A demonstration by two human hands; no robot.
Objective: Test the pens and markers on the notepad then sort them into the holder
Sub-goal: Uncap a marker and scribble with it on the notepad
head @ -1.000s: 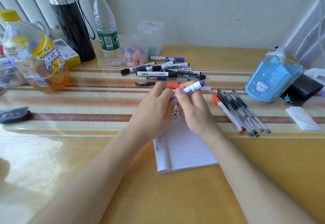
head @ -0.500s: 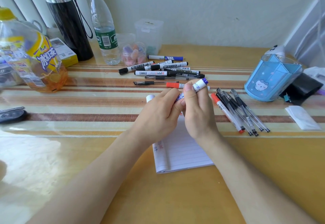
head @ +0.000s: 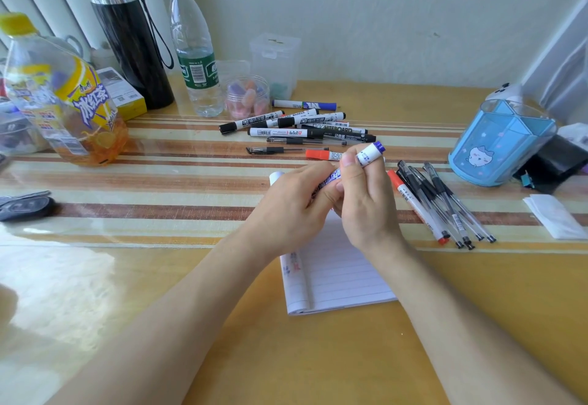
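A blue marker [head: 350, 169] is gripped by both hands above the notepad [head: 337, 280]: its barrel is enclosed by the left hand [head: 292, 207], while its upper end is pinched by the right hand [head: 366, 204]. Untested markers [head: 305, 128] are piled beyond the hands. Pens [head: 445, 204] are laid just right of the notepad, and the blue holder [head: 499, 143] is stood farther right.

both hands [head: 327, 201] raised together, fingers [head: 350, 163] curled shut.
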